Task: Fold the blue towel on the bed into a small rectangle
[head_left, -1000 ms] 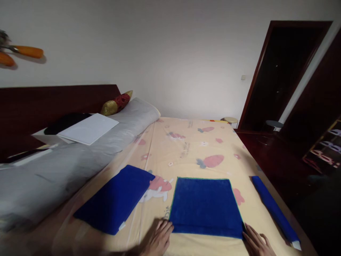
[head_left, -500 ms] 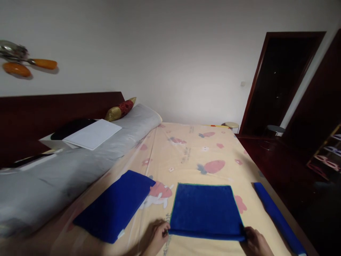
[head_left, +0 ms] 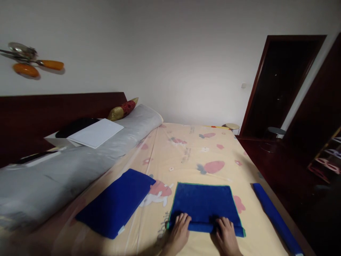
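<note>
A flat white rectangular board (head_left: 97,133) lies near a red-and-gold cushion (head_left: 123,109); a round beige-topped stool (head_left: 232,126) stands by a dark door (head_left: 289,85).

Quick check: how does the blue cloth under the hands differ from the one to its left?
The middle cloth has its near edge turned over, with the left hand and right hand on it; the left cloth lies flat, untouched.
The middle cloth shows green edging; the left cloth shows none, but has a white tag.
Both are blue and lie on the patterned sheet.
</note>
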Motion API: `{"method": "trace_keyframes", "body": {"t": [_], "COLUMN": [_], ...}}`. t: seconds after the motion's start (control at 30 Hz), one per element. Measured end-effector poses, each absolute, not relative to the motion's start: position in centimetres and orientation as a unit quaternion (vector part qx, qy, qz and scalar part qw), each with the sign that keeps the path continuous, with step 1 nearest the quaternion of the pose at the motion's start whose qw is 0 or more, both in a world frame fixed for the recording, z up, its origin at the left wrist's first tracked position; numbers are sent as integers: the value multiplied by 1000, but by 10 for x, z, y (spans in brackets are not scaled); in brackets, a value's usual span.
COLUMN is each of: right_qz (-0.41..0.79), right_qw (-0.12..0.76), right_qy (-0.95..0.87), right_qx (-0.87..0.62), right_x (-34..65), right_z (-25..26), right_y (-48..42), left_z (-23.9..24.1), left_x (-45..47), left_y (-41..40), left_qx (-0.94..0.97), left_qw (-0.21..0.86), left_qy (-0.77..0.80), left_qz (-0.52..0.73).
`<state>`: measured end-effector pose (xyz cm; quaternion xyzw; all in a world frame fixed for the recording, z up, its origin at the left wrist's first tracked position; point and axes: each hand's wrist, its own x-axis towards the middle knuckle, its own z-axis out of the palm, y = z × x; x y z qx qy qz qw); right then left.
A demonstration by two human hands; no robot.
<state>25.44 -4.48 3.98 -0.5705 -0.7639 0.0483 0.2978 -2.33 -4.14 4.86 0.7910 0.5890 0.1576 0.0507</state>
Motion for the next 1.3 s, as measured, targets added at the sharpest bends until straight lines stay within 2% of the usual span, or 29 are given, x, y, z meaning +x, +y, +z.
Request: {"method": "trace_keyframes", "body": {"t": [0.2,0.4,0.5,0.7,0.83,1.1,1.2,1.3], "right_qz": [106,34,31,135,57,-34,-82,-128], "right_qw": [268,245,239,219,202,250,247,243], "right_qy": [-756,-774,-770,-729,-720,-794,-813,-778], "right_qx": [-588,-583,-591,-635,-661,-553,-521,-564], "right_x": [222,270,300,355,350,194,198,249], "right_z": [36,11,16,31,31,2,-16,-29], "right_y": [-39,-37,-40,-41,-34,-32,-28,-28], "left_z": [14,19,21,25,24,9,11,12], "left_x": [3,-37,-57,-74,-62,38,24,-28], "left_y": [-42,-43,-42,-38,-33,-35,-33,-32], "left_qx": [821,822,821,797,766,820,817,782], "left_qw": [-145,-210,-195,-146,-132,-93,-96,-110], "left_qy": [510,489,500,562,615,536,546,597], "left_qz": [211,201,195,166,133,181,161,143]}}
